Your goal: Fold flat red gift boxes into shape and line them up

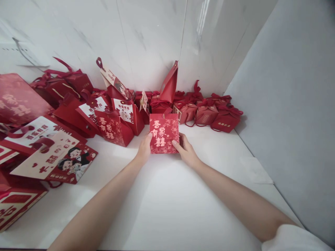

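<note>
Looking down through the head camera, I record a red gift bag [164, 137] with gold characters and a floral print standing upright on the white tabletop [167, 202], its printed face towards me. The left hand [144, 148] is partly closed on the bag's left edge, with its thumb against the lower part of that edge. The right hand [185, 148] is likewise partly closed on the lower right edge, thumb on the front face and fingers behind, where I cannot see them. Both hands grip the bag and nothing else. Just left of the bag sits a matching red bag [112, 127] bearing the same characters, tilted, among several others with white printed panels. Directly behind the bag an open red bag [169, 85] stands tall against the marble wall [151, 42]. Behind the bag and to its right runs a row of small red ribbon-tied boxes [206, 113], close together. Well to the left of the bag lie flat bags showing a cartoon couple [70, 162], overlapping one another. A grey side panel [288, 104] rises to the right of the bag. A white sleeve [295, 238] shows on the right arm, well to the near side of the bag.
</note>
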The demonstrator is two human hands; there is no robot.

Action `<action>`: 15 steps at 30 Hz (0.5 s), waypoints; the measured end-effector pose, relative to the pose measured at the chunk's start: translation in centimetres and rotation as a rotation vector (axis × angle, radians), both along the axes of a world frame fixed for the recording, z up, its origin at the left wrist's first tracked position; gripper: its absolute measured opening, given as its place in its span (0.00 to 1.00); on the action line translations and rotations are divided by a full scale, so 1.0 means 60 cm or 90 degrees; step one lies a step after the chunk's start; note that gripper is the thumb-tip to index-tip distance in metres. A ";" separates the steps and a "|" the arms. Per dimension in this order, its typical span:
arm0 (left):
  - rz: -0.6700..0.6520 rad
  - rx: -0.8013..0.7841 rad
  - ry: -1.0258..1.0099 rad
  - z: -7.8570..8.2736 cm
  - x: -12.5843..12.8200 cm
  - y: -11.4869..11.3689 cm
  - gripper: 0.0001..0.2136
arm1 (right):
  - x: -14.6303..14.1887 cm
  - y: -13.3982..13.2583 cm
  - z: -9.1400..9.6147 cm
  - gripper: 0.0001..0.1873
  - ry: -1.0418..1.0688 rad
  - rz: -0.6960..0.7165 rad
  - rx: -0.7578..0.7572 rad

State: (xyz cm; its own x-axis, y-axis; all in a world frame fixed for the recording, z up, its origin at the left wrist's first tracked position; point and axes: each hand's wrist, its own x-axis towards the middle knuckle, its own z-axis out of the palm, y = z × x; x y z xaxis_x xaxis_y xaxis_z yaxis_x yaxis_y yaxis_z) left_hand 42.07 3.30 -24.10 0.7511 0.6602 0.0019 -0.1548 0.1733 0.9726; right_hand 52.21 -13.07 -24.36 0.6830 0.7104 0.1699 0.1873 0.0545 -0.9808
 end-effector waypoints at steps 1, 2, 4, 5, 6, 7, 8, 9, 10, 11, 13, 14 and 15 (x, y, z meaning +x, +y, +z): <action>-0.004 -0.004 -0.003 0.001 0.000 0.000 0.24 | 0.000 0.000 0.000 0.29 0.001 0.000 -0.003; -0.007 -0.007 -0.007 0.002 0.001 -0.001 0.24 | 0.000 0.000 0.000 0.29 0.001 0.000 -0.004; -0.007 -0.014 -0.013 0.003 0.002 -0.002 0.24 | 0.000 -0.001 0.002 0.29 0.001 0.002 -0.004; -0.002 -0.018 -0.012 0.002 0.002 -0.002 0.23 | 0.000 -0.001 0.002 0.29 0.001 0.004 -0.002; 0.004 -0.022 -0.008 0.002 0.002 -0.002 0.23 | 0.000 -0.001 0.003 0.29 0.001 0.005 0.001; 0.010 -0.027 -0.002 0.001 0.002 -0.002 0.23 | 0.000 -0.001 0.003 0.29 0.000 0.007 0.003; 0.011 -0.032 0.004 -0.001 0.002 -0.001 0.23 | 0.000 -0.001 0.003 0.29 -0.001 0.006 0.004; 0.009 -0.036 0.008 -0.002 0.002 0.000 0.23 | 0.000 -0.001 0.003 0.29 -0.002 0.006 0.005; 0.006 -0.037 0.010 -0.004 0.002 0.001 0.23 | 0.001 -0.002 0.003 0.29 -0.004 0.005 0.005; 0.004 -0.037 0.009 -0.005 0.002 0.002 0.23 | 0.001 -0.002 0.003 0.28 -0.006 0.004 0.006; 0.007 -0.036 0.007 -0.007 0.002 0.003 0.23 | 0.001 -0.002 0.001 0.28 -0.008 0.004 0.008; 0.008 -0.040 0.005 -0.006 0.002 0.002 0.23 | 0.001 -0.002 0.000 0.27 -0.009 0.005 0.009; 0.007 -0.048 0.000 -0.005 0.002 0.002 0.23 | 0.001 -0.002 -0.001 0.27 -0.010 0.005 0.009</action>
